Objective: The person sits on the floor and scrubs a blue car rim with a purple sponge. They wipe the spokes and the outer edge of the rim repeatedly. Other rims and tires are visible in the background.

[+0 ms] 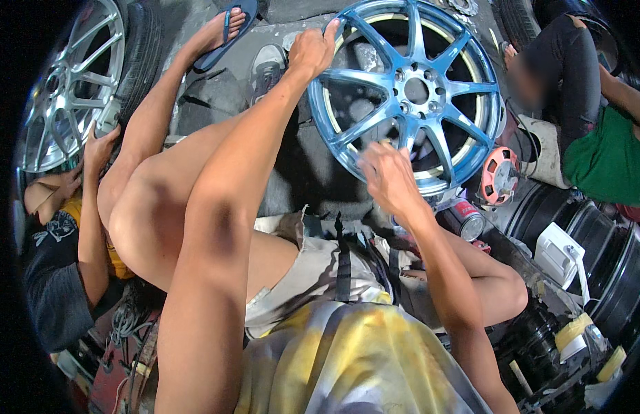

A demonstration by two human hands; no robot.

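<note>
A blue multi-spoke alloy wheel rim [440, 62] stands tilted in front of me, its finish patchy and streaked with pale areas along the lip. My left hand [311, 52] is closed round the outer edge at its upper left. At the lower lip, near a spoke's end, my right hand [390, 178] has curled fingers partly smeared by motion. Whatever those fingers hold, if anything, is hidden. A drink can [465, 219] lies just beyond my right forearm, below the rim.
On the left, a person's hand [99, 141] works at a silver wheel [75, 76] beside a tyre [142, 55]. Another person in a green garment [609, 152] sits at the right. Close by are a round orange-pink part [500, 176], black rims [609, 228] and a white box [558, 255].
</note>
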